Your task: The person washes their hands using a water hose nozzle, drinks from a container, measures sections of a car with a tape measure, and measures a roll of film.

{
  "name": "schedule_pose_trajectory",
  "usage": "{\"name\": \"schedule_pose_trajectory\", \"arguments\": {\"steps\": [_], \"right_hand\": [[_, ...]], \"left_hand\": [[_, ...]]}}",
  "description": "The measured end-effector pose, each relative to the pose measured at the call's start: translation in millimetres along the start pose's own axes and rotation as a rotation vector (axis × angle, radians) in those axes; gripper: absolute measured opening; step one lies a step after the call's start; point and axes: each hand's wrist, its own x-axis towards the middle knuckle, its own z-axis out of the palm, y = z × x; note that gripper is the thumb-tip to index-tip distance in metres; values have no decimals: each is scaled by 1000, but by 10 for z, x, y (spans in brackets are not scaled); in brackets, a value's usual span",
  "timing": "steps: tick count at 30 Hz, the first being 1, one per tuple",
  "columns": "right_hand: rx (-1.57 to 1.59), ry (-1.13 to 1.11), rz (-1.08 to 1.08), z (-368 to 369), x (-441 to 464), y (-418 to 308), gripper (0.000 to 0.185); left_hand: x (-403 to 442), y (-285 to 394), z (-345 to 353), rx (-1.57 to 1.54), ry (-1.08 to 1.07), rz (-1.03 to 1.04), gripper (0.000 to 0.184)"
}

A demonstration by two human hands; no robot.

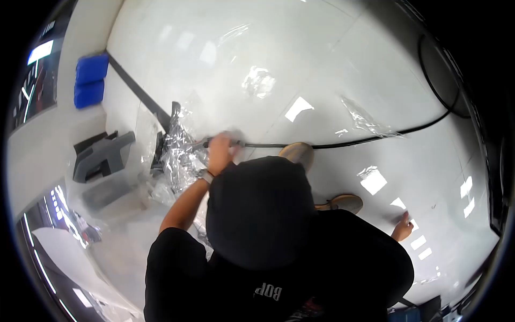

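Observation:
My left hand (219,152), with a watch at its wrist, is blurred and closed around the dark end piece of a black hose (343,144). The hose runs from this hand to the right along the pale floor, passing one shoe. Right by the left hand lies a heap of crumpled clear plastic film (185,155), with dark grey parts partly showing through it. My right hand (403,228) is held out on the far right, low over the floor; one finger stands apart and I see nothing in it.
A grey moulded part (104,155) lies on the left. Two blue blocks (90,80) sit against the wall at upper left. A dark strip (138,88) stretches from there toward the film. More clear film (365,118) lies near the hose, which loops at upper right.

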Motion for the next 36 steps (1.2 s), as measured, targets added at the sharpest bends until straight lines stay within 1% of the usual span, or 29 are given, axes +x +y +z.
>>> {"name": "schedule_pose_trajectory", "arguments": {"steps": [1,2,3,5,6,7,8,9,10,11,12,13,14,15,16,18,20,21,23,25,27,28,29,30,31,32,33,35,36], "right_hand": [[-51,5,21,-80,113,116,68],[-104,17,47,-211,212,200,68],[-51,-46,66,661,-108,-148,67],[-141,9,145,410,35,69,66],[-57,13,156,279,113,137,60],[-27,35,72,377,149,32,54],[101,63,40,494,147,-60,48],[131,24,25,356,158,-222,47],[131,48,-57,407,249,-118,49],[160,54,-59,453,278,-90,53],[-45,115,-88,423,213,-214,57],[-201,78,-261,531,209,-91,69],[-356,132,-37,149,-229,-944,78],[-322,259,-273,58,-316,-1126,83],[-111,334,-469,-100,-441,-1519,78],[271,148,-580,-618,-799,-2509,70],[383,-37,-917,-1042,-1137,-3261,68],[351,-87,-1178,-1121,-1226,-3513,60],[327,-102,-1698,-1364,-1466,-4085,54],[122,146,-2111,-1620,-1713,-4496,48],[-19,216,-2159,-1501,-1893,-4685,47],[-137,267,-2187,-1434,-1947,-4709,47],[-152,279,-2203,-1422,-1990,-4681,47],[-351,302,-2165,-1409,-2049,-4640,49],[-549,325,-2111,-1399,-2084,-4606,51],[-655,269,-2152,-1395,-2080,-4581,52],[-675,284,-2159,-1325,-2064,-4513,52],[-611,201,-2132,-1183,-2054,-4351,57],[-728,140,-2124,-1228,-2095,-4331,60]], "left_hand": [[-40,465,-1,-77,-88,32,58],[-162,601,338,-69,-122,128,61],[-51,158,177,428,-88,225,58],[118,509,281,296,-120,159,42],[149,469,385,239,-169,194,33],[317,331,336,216,-202,224,24],[450,245,308,246,-134,272,17],[582,282,243,229,-118,314,15],[719,392,101,238,-173,232,16],[845,255,132,152,-86,239,12],[1058,430,-94,-4,-11,128,9],[1279,582,-302,-57,57,182,11],[1431,801,-514,-132,81,158,12],[1594,999,-659,-225,97,175,13],[1724,1195,-787,-330,30,186,15],[1990,1588,-1021,-499,-99,264,18],[2287,2072,-1331,-611,-290,332,21],[2458,2309,-1463,-619,-263,379,21],[2685,2746,-1652,-894,-786,357,22],[2696,3261,-1771,-931,-1025,344,22],[2648,3609,-1585,-969,-1384,341,21],[2590,3779,-1541,-943,-1453,396,20],[2523,3915,-1511,-915,-1520,453,19],[2489,3972,-1455,-925,-1497,470,19],[2469,4015,-1367,-920,-1620,440,18],[2453,4059,-1276,-913,-1746,411,17],[2434,4104,-1224,-923,-1731,432,17],[2360,4178,-1134,-794,-1805,526,15],[2297,4215,-1028,-775,-1809,511,15]]}}
